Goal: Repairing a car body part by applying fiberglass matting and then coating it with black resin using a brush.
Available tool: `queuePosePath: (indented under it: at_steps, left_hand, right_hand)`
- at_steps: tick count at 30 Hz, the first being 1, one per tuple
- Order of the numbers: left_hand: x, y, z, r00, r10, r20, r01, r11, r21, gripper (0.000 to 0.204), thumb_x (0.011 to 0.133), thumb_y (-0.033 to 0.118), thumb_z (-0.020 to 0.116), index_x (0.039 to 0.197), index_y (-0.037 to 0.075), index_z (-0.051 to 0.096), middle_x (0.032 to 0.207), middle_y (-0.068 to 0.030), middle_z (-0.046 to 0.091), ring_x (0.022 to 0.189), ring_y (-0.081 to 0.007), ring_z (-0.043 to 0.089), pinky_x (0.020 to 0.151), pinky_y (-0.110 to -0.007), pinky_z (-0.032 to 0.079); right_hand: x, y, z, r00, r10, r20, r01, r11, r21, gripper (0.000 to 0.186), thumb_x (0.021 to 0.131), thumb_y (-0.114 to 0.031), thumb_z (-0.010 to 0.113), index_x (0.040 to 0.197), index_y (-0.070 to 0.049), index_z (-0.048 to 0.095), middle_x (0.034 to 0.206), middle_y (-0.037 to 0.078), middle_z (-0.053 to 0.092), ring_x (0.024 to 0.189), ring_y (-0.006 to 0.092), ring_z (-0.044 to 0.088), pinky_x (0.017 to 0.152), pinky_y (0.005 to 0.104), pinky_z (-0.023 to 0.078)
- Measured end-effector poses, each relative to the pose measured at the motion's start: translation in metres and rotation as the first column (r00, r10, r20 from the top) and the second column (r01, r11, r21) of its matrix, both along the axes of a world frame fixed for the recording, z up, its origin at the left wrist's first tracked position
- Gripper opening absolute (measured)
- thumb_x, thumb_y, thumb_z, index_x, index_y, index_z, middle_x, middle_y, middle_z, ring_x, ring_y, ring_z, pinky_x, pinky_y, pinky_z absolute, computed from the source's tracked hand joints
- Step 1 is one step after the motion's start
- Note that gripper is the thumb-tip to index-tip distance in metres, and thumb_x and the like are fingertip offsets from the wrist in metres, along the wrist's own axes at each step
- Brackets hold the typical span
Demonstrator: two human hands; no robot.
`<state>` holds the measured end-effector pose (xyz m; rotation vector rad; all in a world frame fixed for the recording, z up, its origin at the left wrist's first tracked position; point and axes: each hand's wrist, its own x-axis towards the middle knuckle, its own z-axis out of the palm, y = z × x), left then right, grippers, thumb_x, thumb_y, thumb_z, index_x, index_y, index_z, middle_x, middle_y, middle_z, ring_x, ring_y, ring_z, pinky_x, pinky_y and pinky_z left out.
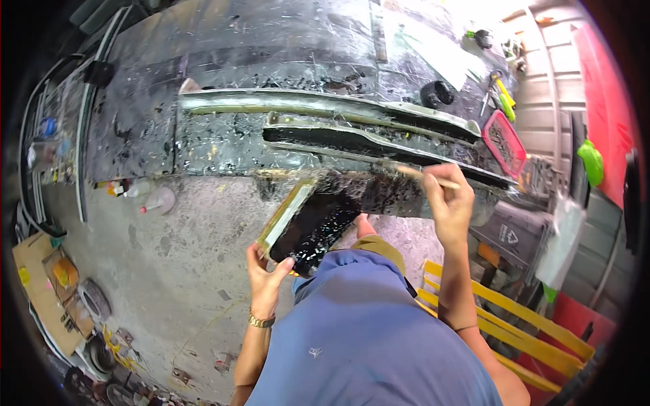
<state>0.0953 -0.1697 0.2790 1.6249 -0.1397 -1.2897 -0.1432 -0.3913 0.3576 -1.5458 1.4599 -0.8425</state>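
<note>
My left hand (271, 271) grips the lower corner of a rectangular piece coated glossy black (315, 223), with a pale raised edge along its left side. The piece is tilted in front of my body, its far end by the table edge. Pinched in my right hand (450, 203) is a brush with a light wooden handle (413, 172), pointing left near the table's front edge. Its bristles are too blurred to make out. Just beyond lies a long, narrow trough-like part with a black inside (338, 140). Behind it rests a second long part (271, 101), pale with black at its right end.
The dark, stained table (223, 145) spans the far side. On its right stand a pink basket (504, 142), a black roll-like object (437, 94) and yellow-handled tools (503, 95). A yellow slatted bench (528, 331) is at my right. A round-based container (160, 201) stands on the floor.
</note>
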Motion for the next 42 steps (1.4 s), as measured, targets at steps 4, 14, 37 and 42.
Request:
queuePosePath:
  at_steps: [4,14,37,42]
  left_hand:
    - [-0.031,-0.008,0.005,0.999,-0.004,0.038,0.006,0.999,-0.039,0.063,0.072,0.007,0.078,0.122,0.002,0.040,0.115,-0.0082,0.054,0.106,-0.0165,0.051,0.091,-0.031,0.043]
    - [-0.130,-0.014,0.008,0.990,0.133,-0.042,-0.131,0.990,0.051,0.060,0.074,0.011,0.077,0.120,0.006,0.038,0.101,-0.0033,0.052,0.083,-0.0108,0.056,0.067,-0.028,0.053]
    - [-0.058,0.046,0.022,0.951,0.308,-0.018,-0.308,0.951,0.023,0.063,0.074,0.014,0.075,0.127,0.004,0.043,0.113,-0.0068,0.055,0.099,-0.0163,0.055,0.083,-0.030,0.049]
    - [-0.035,0.058,0.015,0.949,0.316,0.018,-0.316,0.947,0.053,0.069,0.072,0.014,0.076,0.130,0.003,0.039,0.114,-0.0063,0.053,0.102,-0.0159,0.053,0.087,-0.029,0.046]
  right_hand:
    - [-0.013,0.017,0.001,0.944,0.315,0.100,-0.316,0.949,-0.006,0.008,0.083,-0.007,0.067,0.087,-0.002,0.064,0.071,0.002,0.059,0.060,0.0044,0.050,0.052,0.0220,0.040]
    - [-0.081,0.028,-0.060,0.832,0.553,-0.029,-0.554,0.830,-0.067,0.013,0.085,-0.010,0.065,0.095,-0.002,0.068,0.081,0.009,0.063,0.069,0.0221,0.062,0.061,0.0304,0.050]
    - [-0.082,-0.036,-0.061,0.692,0.345,-0.634,-0.499,0.864,-0.074,0.024,0.084,-0.012,0.066,0.108,-0.010,0.067,0.078,0.011,0.058,0.070,0.0286,0.061,0.062,0.0365,0.050]
    - [0.010,-0.031,-0.093,0.729,0.445,-0.520,-0.590,0.794,-0.147,0.024,0.085,-0.012,0.064,0.109,-0.009,0.065,0.081,0.010,0.061,0.071,0.0279,0.062,0.062,0.0361,0.051]
